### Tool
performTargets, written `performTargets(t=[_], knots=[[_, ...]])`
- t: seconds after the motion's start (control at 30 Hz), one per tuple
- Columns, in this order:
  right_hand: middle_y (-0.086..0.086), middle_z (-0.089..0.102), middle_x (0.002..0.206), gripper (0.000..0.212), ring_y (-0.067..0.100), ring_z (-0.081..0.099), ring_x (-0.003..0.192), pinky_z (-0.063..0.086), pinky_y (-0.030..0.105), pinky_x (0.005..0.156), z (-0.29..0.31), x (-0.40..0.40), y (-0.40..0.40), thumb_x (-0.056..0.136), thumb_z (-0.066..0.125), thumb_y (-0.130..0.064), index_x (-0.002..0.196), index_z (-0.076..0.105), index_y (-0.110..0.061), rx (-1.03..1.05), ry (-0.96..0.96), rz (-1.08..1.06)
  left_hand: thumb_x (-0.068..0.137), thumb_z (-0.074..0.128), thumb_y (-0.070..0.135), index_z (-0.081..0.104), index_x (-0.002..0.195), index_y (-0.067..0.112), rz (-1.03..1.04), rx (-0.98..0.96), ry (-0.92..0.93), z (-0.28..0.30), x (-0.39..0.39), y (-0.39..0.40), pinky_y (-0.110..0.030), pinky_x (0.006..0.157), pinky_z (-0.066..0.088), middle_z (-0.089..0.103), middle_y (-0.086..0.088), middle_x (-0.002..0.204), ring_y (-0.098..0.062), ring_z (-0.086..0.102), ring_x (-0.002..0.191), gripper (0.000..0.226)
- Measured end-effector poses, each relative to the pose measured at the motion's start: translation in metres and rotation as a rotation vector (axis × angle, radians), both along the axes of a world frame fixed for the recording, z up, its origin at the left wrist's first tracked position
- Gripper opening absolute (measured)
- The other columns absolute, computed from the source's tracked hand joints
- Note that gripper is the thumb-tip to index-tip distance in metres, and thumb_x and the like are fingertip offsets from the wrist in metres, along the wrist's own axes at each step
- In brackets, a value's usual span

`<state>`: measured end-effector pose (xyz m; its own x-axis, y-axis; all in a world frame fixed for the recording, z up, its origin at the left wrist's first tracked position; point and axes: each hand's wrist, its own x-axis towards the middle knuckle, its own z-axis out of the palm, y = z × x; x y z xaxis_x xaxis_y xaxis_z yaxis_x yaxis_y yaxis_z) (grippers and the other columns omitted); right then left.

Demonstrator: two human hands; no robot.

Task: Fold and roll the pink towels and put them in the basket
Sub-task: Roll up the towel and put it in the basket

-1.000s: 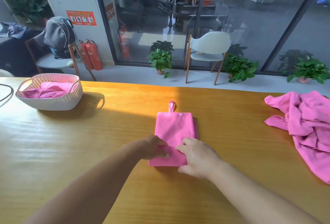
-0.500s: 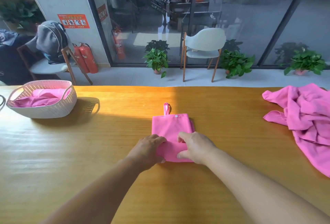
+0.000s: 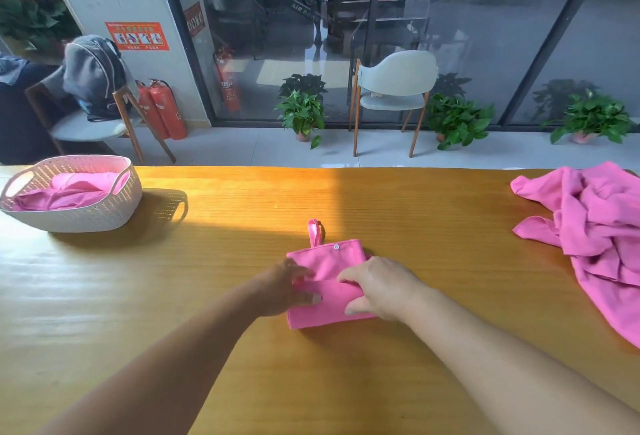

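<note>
A folded pink towel (image 3: 330,261) with a loop and a snap at its far edge lies on the wooden table (image 3: 242,261) in front of me. Its near end is turned over into a thick roll. My left hand (image 3: 287,287) grips the roll's left end, thumb on the near side. My right hand (image 3: 379,287) grips the right end, fingers curled over the top. A white woven basket (image 3: 104,209) at the far left holds pink towels (image 3: 72,188). A loose heap of pink towels (image 3: 599,233) lies at the far right.
The table's far edge runs behind the basket and the heap. Beyond it stand a pale chair (image 3: 394,95), potted plants (image 3: 303,112), red fire extinguishers (image 3: 162,109) and a second chair with a grey jacket (image 3: 93,78).
Both hands have rolled the towel's near end away from me, so the roll is thicker and less flat towel shows. The view has tilted slightly.
</note>
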<state>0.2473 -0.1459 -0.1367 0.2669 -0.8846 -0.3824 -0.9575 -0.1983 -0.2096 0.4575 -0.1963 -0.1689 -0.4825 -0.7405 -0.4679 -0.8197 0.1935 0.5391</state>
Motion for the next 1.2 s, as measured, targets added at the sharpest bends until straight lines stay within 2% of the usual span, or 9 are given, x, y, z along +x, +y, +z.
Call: performTargets(t=[0.17, 0.3, 0.43, 0.53, 0.63, 0.73, 0.93, 1.1, 1.2], knots=[[-0.008, 0.048, 0.102, 0.035, 0.018, 0.048, 0.109, 0.045, 0.037, 0.09, 0.0, -0.002, -0.025, 0.079, 0.076, -0.05, 0.112, 0.068, -0.039, 0.109, -0.069, -0.036, 0.089, 0.058, 0.04, 0.061, 0.118, 0.03, -0.022, -0.495, 0.085, -0.011, -0.016, 0.023, -0.026, 0.095, 0.038, 0.053, 0.01, 0.121, -0.013, 0.049, 0.113, 0.032], [-0.01, 0.064, 0.111, 0.05, 0.016, 0.059, 0.105, 0.05, 0.033, 0.091, -0.003, -0.008, -0.032, 0.071, 0.084, -0.046, 0.117, 0.067, -0.034, 0.027, -0.179, -0.185, 0.076, 0.073, 0.05, 0.047, 0.138, 0.029, -0.055, -0.454, 0.013, -0.021, -0.012, 0.02, -0.027, 0.096, 0.039, 0.05, 0.008, 0.128, -0.014, 0.049, 0.112, 0.07], [-0.009, 0.066, 0.109, 0.026, 0.017, 0.054, 0.107, 0.044, 0.033, 0.093, -0.015, -0.01, -0.027, 0.086, 0.071, -0.043, 0.106, 0.072, -0.027, -0.289, -0.214, -0.085, 0.082, 0.074, 0.045, 0.053, 0.129, 0.033, 0.131, -0.22, 0.109, -0.016, -0.01, -0.004, -0.014, 0.065, 0.04, 0.059, 0.012, 0.109, -0.007, 0.056, 0.086, 0.053], [-0.01, 0.061, 0.122, 0.049, 0.016, 0.048, 0.118, 0.037, 0.033, 0.104, -0.022, -0.01, -0.027, 0.084, 0.068, -0.05, 0.126, 0.065, -0.026, -0.306, -0.174, 0.021, 0.086, 0.065, 0.053, 0.056, 0.12, 0.03, 0.197, -0.145, 0.143, -0.019, -0.008, -0.019, -0.017, 0.056, 0.039, 0.061, 0.011, 0.102, -0.009, 0.057, 0.081, 0.042], [-0.009, 0.048, 0.14, 0.074, 0.015, 0.036, 0.134, 0.024, 0.031, 0.115, -0.028, -0.01, -0.033, 0.077, 0.076, -0.047, 0.142, 0.048, -0.025, -0.286, -0.029, 0.119, 0.092, 0.055, 0.054, 0.062, 0.121, 0.026, 0.258, -0.13, 0.166, -0.021, -0.008, -0.027, -0.027, 0.07, 0.047, 0.059, 0.003, 0.11, -0.017, 0.057, 0.096, 0.041], [-0.005, 0.041, 0.138, 0.074, 0.017, 0.033, 0.132, 0.025, 0.032, 0.114, -0.034, -0.007, -0.042, 0.078, 0.078, -0.04, 0.143, 0.045, -0.026, -0.32, -0.001, 0.095, 0.097, 0.044, 0.054, 0.063, 0.126, 0.027, 0.242, -0.301, 0.045, -0.023, -0.014, -0.031, -0.036, 0.098, 0.041, 0.051, 0.001, 0.121, -0.02, 0.05, 0.113, 0.043], [-0.004, 0.045, 0.121, 0.056, 0.019, 0.041, 0.118, 0.035, 0.032, 0.104, -0.035, -0.003, -0.069, 0.077, 0.078, -0.045, 0.126, 0.056, -0.029, -0.249, 0.001, 0.053, 0.095, 0.056, 0.021, 0.061, 0.108, 0.017, 0.078, -0.878, 0.055, -0.03, -0.026, -0.016, -0.037, 0.083, 0.044, 0.059, 0.0, 0.108, -0.025, 0.056, 0.098, 0.015], [-0.003, 0.057, 0.122, 0.065, 0.023, 0.051, 0.119, 0.039, 0.031, 0.1, -0.034, -0.01, -0.082, 0.077, 0.076, -0.046, 0.134, 0.052, -0.026, -0.19, -0.107, -0.005, 0.075, 0.071, 0.05, 0.043, 0.139, 0.017, -0.028, -0.812, -0.079, -0.038, -0.016, -0.012, -0.036, 0.111, 0.03, 0.049, 0.002, 0.13, -0.021, 0.046, 0.123, 0.076], [-0.004, 0.054, 0.13, 0.083, 0.021, 0.046, 0.126, 0.034, 0.033, 0.108, -0.036, -0.009, -0.08, 0.072, 0.077, -0.049, 0.143, 0.039, -0.029, -0.177, -0.088, 0.004, 0.077, 0.071, 0.046, 0.034, 0.141, 0.023, -0.038, -0.769, -0.186, -0.036, -0.017, -0.024, -0.033, 0.111, 0.026, 0.046, 0.004, 0.131, -0.02, 0.042, 0.124, 0.078]])
